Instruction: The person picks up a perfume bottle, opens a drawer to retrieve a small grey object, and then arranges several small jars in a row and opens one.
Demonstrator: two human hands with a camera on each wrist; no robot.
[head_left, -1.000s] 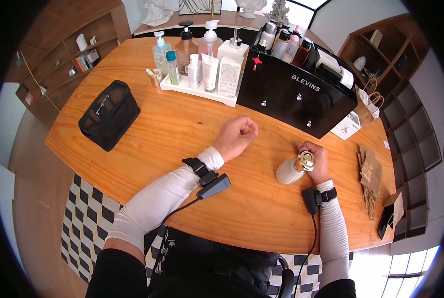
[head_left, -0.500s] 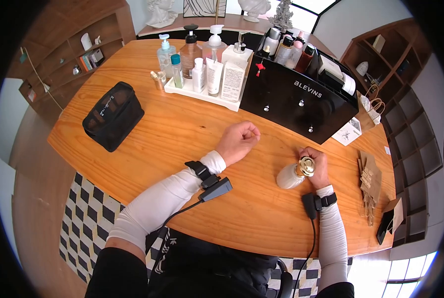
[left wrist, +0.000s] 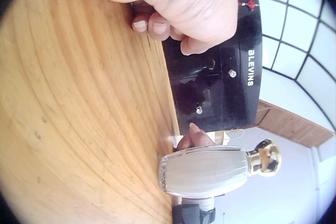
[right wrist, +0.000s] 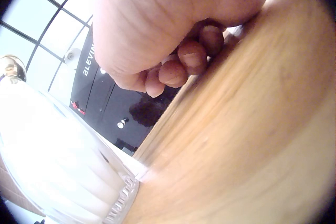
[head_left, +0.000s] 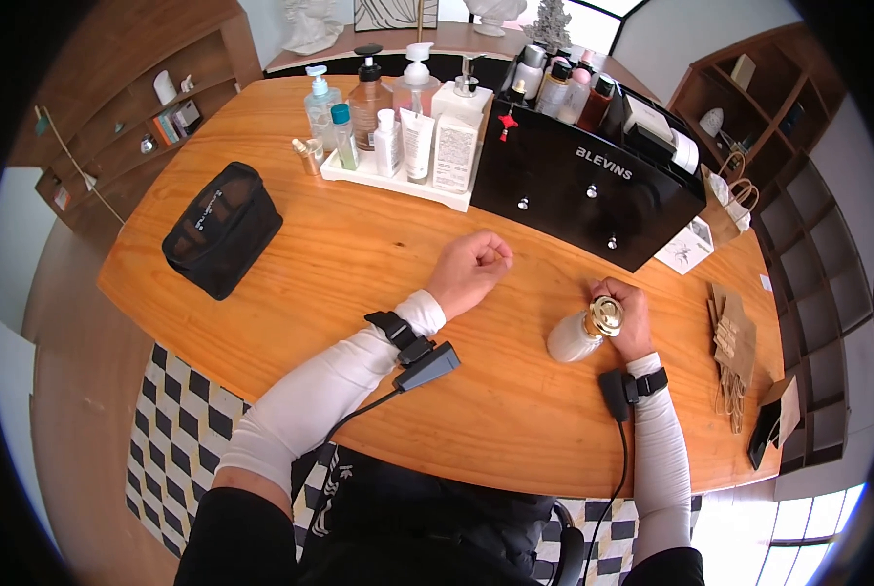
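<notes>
A ribbed glass bottle [head_left: 573,339] with a gold cap [head_left: 606,316], like a perfume bottle, stands upright on the wooden table [head_left: 437,391]. Just right of it, my right hand [head_left: 631,317] rests on the tabletop. Its fingers [right wrist: 173,73] are loosely curled and hold nothing; the right wrist view shows the bottle [right wrist: 63,155] beside them. My left hand [head_left: 469,274] lies on the table left of the bottle, fingers loosely curled and holding nothing. From the left wrist view, the bottle [left wrist: 205,171] stands between my hands.
A black drawer box [head_left: 574,186] packed with cosmetics stands at the back right. Left of it, a white tray [head_left: 398,186] bears several pump bottles and tubes. A black mesh pouch [head_left: 224,232] lies at the left; brown paper bags [head_left: 733,337] lie at the right.
</notes>
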